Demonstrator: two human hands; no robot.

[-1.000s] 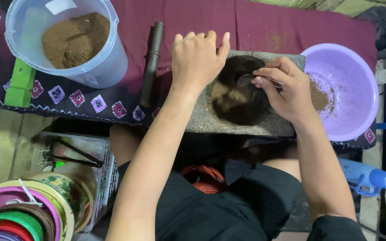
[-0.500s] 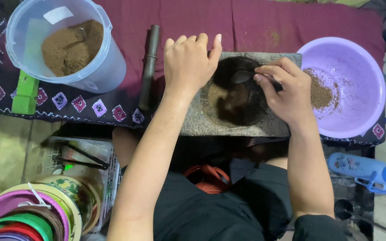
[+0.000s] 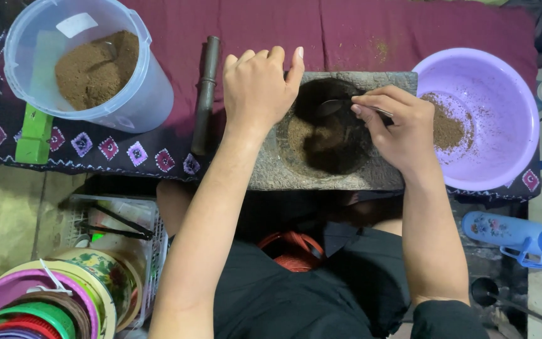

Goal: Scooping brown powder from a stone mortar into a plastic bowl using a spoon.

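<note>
Head view: my right hand (image 3: pixel 403 129) pinches spoon (image 3: pixel 340 107) over stone bowl (image 3: pixel 340 172) (brown powder inside); left hand (image 3: pixel 261 88) flat, loose on rim.

A clear bucket (image 3: pixel 89 63) of brown powder stood on the maroon cloth (image 3: pixel 359 31), a dark pestle (image 3: pixel 206 94) just beside it. A green block (image 3: pixel 34 133) lay left; stacked coloured lids (image 3: pixel 32 301) sat below.
</note>
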